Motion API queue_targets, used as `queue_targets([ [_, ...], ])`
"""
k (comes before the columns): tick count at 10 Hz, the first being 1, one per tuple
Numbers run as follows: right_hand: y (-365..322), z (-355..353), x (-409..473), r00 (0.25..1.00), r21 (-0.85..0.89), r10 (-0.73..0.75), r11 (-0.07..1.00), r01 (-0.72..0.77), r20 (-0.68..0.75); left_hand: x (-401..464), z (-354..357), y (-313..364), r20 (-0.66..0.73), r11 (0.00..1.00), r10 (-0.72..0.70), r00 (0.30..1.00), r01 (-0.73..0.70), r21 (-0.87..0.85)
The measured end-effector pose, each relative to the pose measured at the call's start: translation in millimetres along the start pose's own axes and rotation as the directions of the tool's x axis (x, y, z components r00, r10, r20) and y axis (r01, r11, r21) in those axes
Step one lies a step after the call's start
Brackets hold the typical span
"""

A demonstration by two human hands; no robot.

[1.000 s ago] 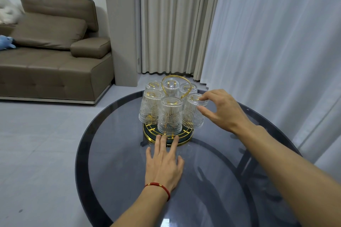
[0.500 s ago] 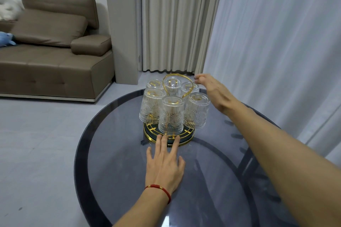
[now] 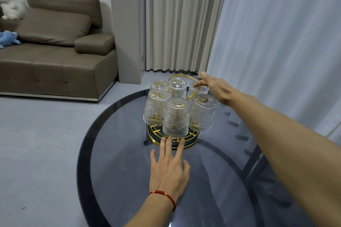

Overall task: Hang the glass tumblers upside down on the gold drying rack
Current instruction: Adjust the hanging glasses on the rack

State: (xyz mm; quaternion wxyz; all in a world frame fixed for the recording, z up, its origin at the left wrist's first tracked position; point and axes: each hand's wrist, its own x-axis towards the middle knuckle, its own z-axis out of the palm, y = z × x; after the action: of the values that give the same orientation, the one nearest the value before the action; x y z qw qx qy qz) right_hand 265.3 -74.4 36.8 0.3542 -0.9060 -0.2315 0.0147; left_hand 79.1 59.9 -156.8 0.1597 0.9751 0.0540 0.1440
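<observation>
Several ribbed glass tumblers hang upside down on the gold drying rack (image 3: 191, 144), which stands on the round dark glass table (image 3: 118, 162). The nearest tumbler (image 3: 177, 118) faces me, with another (image 3: 202, 114) to its right and a third (image 3: 155, 109) to its left. My left hand (image 3: 168, 169) lies flat on the table, its fingertips on the rack's base rim. My right hand (image 3: 215, 87) reaches over the back right tumbler (image 3: 198, 87), fingers spread, thumb and forefinger at the gold loop handle (image 3: 181, 77). It holds nothing.
A brown sofa (image 3: 55, 49) with a blue soft toy (image 3: 8, 38) stands at the back left. Beige curtains (image 3: 177, 18) and a sheer white curtain (image 3: 276, 42) hang behind and right of the table. Grey floor lies to the left.
My right hand let go of the right front tumbler and moved up and back to the rack's handle area. My left hand stayed put.
</observation>
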Motion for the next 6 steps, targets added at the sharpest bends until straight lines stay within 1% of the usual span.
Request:
queue_targets([
  [1, 1.8, -0.9, -0.8, 0.999, -0.054, -0.043, 0.998, 0.043, 0.000, 0.6, -0.4, -0.2, 0.008, 1.000, -0.001, 1.000, 0.001, -0.002],
  [3, 5.5, -5.0, 0.6, 0.997, -0.151, -0.070, 0.986, 0.071, 0.009, 0.2, 0.1, 0.0, -0.001, 1.000, -0.001, 1.000, 0.001, 0.001],
  [6, 11.2, -9.9, -0.1, 0.996, -0.186, -0.086, 0.979, 0.083, -0.008, 0.4, 0.9, -1.0, -0.003, 1.000, -0.001, 1.000, 0.001, -0.005],
])
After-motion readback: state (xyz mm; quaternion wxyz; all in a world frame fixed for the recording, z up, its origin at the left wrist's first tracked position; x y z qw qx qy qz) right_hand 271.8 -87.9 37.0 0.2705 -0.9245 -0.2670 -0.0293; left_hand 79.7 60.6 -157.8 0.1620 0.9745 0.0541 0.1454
